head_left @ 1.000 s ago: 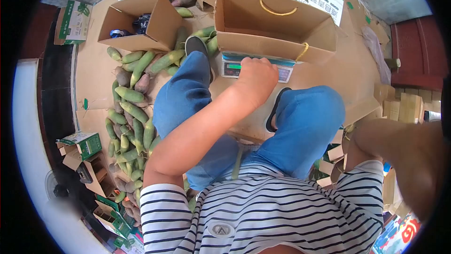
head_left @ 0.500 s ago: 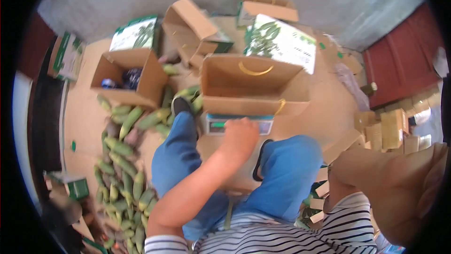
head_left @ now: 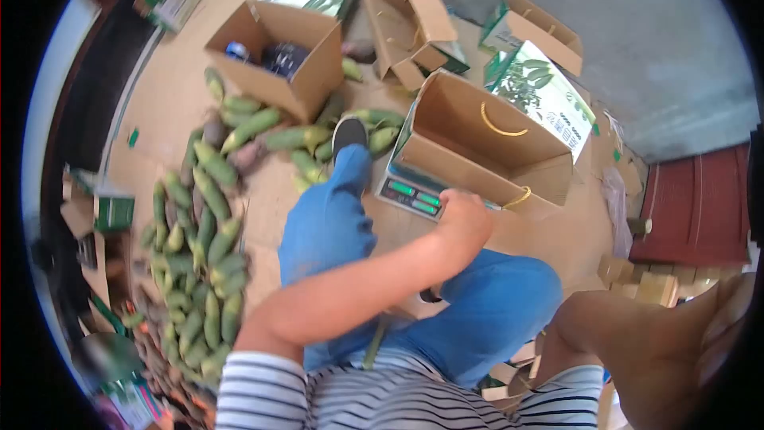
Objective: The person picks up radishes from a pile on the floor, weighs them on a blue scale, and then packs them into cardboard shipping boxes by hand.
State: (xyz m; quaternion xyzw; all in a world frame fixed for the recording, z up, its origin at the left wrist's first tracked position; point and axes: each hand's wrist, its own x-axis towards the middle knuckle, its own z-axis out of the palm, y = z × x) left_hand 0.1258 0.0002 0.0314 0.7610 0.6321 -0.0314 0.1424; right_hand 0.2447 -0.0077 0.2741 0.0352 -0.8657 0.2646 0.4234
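Observation:
My left hand reaches across my blue-jeaned legs and rests on the front of a digital scale with a lit green display. Its fingers are curled over the scale's right end, against the panel. An open cardboard box with yellow cord handles stands on the scale, and it looks empty. My right arm is bent at the lower right; its hand is out of sight past the frame's edge. A heap of green elongated fruits lies on the cardboard-covered floor to my left.
A second open box with dark items inside stands at the far left. Folded and printed green-and-white cartons lie behind the scale. More cartons sit at the left edge. A red door is at the right.
The view has swung and tilted, so the scale and box now sit right of centre. My left hand has slid to the right end of the scale's front panel.

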